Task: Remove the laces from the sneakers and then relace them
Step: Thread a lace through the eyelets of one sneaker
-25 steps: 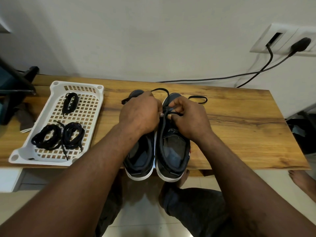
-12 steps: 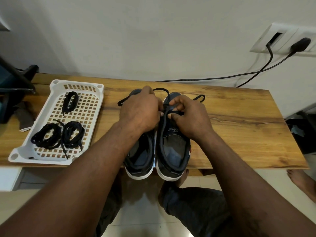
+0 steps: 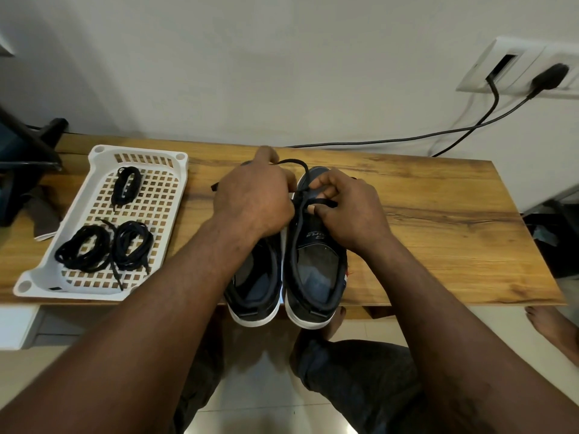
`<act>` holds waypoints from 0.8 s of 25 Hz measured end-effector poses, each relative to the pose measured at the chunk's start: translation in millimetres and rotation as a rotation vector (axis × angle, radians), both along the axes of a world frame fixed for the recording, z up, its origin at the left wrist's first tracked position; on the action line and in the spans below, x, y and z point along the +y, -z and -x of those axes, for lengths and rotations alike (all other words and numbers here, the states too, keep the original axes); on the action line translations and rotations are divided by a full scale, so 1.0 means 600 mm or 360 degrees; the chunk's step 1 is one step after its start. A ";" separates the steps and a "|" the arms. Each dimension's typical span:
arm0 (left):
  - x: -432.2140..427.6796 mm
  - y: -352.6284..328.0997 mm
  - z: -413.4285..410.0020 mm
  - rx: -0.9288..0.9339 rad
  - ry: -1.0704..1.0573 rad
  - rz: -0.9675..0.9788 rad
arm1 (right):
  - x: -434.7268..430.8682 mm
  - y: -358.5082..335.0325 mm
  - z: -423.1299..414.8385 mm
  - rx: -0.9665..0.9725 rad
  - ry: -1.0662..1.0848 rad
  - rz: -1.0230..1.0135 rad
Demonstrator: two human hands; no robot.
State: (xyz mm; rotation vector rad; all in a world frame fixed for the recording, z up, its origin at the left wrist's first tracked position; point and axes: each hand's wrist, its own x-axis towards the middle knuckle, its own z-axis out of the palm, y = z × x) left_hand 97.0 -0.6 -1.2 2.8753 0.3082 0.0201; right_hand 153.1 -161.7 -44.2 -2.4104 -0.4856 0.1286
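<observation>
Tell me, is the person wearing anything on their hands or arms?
No, nothing! The left hand and right hand are bare, with no gloves, rings or watch. The forearms are bare too, and no sleeves show in the picture.

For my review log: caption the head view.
Left hand and right hand grip the black lace over a sneaker; spare laces lie in a white tray.

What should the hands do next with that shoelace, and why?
Probably the left hand should draw the lace out to take up its slack. Both it and the right hand pinch the lace over the front of the right sneaker, and a loose loop arcs between them.
</observation>
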 end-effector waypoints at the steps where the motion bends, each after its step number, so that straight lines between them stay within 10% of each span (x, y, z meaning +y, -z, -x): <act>1: -0.005 0.005 -0.001 0.0030 0.0049 -0.0008 | 0.000 0.000 0.001 -0.0007 -0.0010 -0.0004; 8: 0.026 0.010 -0.008 0.0048 -0.0404 -0.0228 | -0.019 -0.007 -0.011 0.0016 0.0046 -0.0047; 15: -0.003 0.022 -0.003 0.0053 0.0144 -0.0091 | -0.008 -0.009 -0.005 -0.0013 0.0038 -0.0073; 20: 0.038 0.000 -0.007 0.0094 -0.0452 -0.0285 | -0.012 -0.007 -0.006 -0.0011 0.0018 -0.0040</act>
